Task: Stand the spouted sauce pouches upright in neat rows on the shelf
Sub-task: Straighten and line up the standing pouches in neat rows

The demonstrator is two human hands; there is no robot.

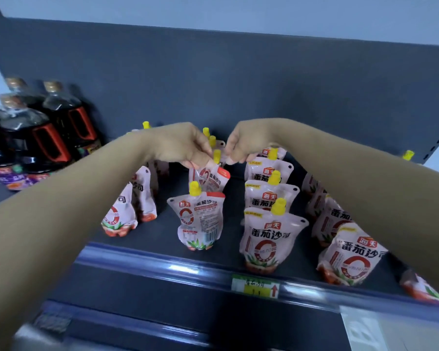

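Pink spouted sauce pouches with yellow caps stand in several rows on the dark shelf (228, 231). In the middle row, my left hand (180, 145) pinches the top corner of a tilted pouch (212, 174) beside its yellow spout. My right hand (243, 145) hovers with curled fingers just right of that spout; whether it touches the pouch is unclear. A pouch (200, 221) stands upright in front of the held one, turned back side out. To the right, a straight row ends in a front pouch (271, 239). My forearms hide parts of the outer rows.
Dark sauce bottles (36, 138) with red handles crowd the shelf's left end. A blue price rail (188, 269) with a green and yellow tag (255, 286) runs along the front edge. The dark back panel (238, 79) rises behind the pouches.
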